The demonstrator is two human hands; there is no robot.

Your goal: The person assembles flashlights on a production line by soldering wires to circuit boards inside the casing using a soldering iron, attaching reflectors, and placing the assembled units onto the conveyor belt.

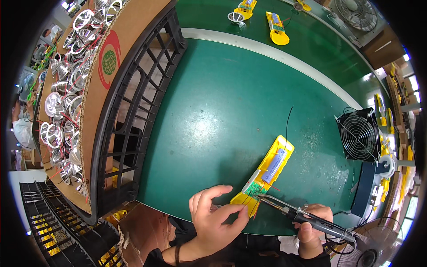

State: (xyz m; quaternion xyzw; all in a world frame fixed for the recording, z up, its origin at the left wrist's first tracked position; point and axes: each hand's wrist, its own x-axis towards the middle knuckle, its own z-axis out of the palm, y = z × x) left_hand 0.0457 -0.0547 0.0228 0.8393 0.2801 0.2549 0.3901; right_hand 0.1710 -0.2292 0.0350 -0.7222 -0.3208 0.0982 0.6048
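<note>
A yellow plastic housing [283, 144] lies slantwise on the green bench in front of me. It carries a blue cylindrical battery [273, 165] and, at its near end, a small green circuit board [255, 189] with thin red and dark wires. My right hand [313, 222] grips a soldering iron [321, 224], its tip at the board. My left hand [218, 218] is at the housing's near end, thumb and finger pinched on what looks like a thin dark wire by the board; another finger is raised apart. A black wire [289, 122] sticks out past the housing's far end.
At left, a black plastic crate [129, 120] stands beside a cardboard box [104, 66] heaped with silver reflector cups [55, 133]. A black square fan [358, 135] and a dark box-shaped device [364, 189] stand at right. Beyond the pale rail lies another yellow housing [279, 38].
</note>
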